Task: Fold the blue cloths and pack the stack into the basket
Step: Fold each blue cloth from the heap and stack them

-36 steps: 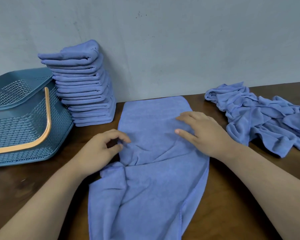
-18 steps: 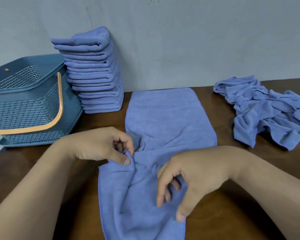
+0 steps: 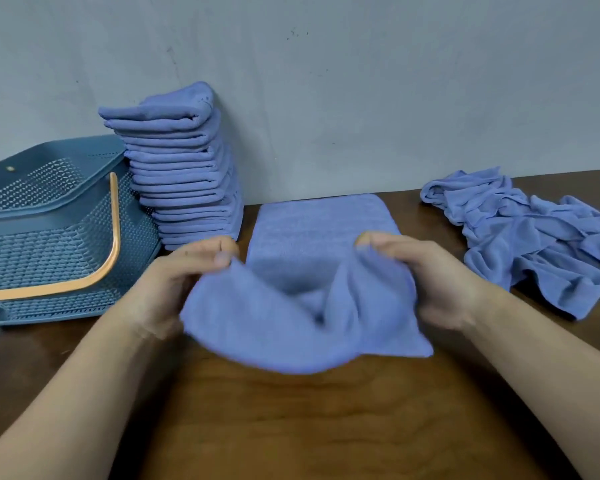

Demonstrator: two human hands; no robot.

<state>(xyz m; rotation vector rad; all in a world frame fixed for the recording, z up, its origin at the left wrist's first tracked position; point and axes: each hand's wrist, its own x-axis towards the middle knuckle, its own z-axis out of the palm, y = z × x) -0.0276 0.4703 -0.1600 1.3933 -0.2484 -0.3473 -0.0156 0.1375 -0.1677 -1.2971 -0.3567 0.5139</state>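
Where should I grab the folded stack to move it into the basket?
Likely top and bottom: one hand under the lowest cloth, one pressing on top. Come from the front-right; the wall backs the folded stack, and the basket sits close on its left. It is tall and leans, so a mid-height grip could spill it.

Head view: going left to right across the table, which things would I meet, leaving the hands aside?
basket → stack of folded cloths → cloth being folded → pile of unfolded cloths
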